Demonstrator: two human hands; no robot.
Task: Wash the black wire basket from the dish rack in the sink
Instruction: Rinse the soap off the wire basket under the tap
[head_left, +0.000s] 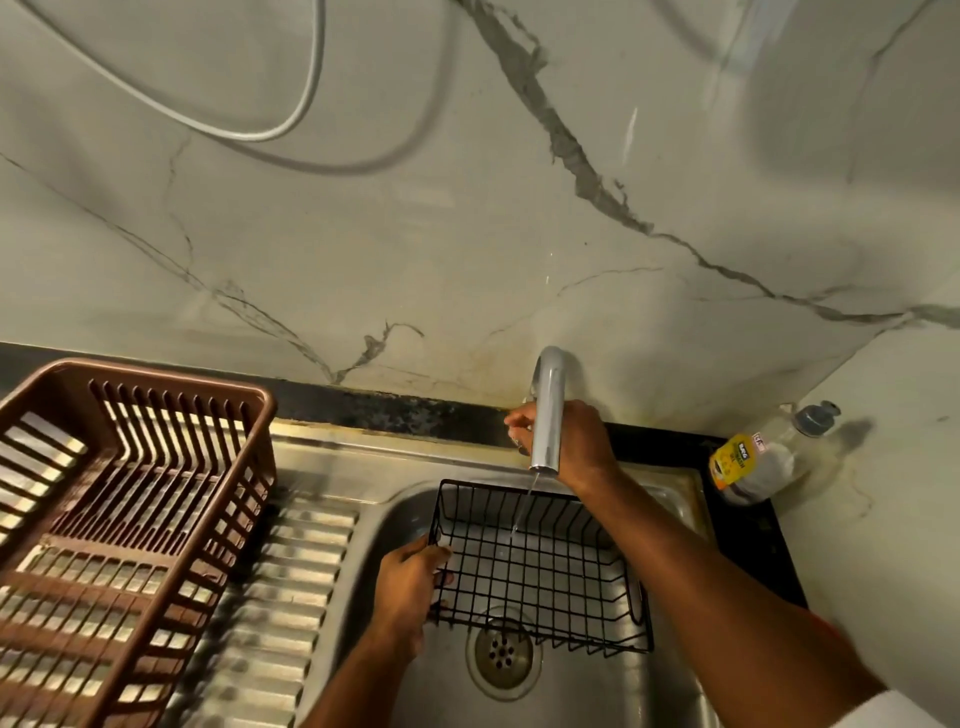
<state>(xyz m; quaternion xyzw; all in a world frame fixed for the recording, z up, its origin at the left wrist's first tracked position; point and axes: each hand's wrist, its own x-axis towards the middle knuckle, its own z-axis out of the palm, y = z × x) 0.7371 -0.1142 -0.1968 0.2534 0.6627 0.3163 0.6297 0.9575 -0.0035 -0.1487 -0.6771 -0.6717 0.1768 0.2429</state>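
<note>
Two hands share the work: the left hand (410, 584) grips the left rim of the black wire basket (540, 566), held tilted in the steel sink (597, 691) above the drain, its long axis running left to right. The right hand (566, 441) reaches behind the faucet (548, 410); its grip is hidden. A thin stream falls into the basket.

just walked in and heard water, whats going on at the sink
A person is washing a black wire basket in the sink. The left hand grips the basket's left edge and holds it under the tap, where a thin stream of water falls into it. The right hand reaches behind the tap, apparently at its handle, though the spout hides the fingers. A brown dish rack stands on the drainboard to the left, and a soap bottle lies at the right.
</note>
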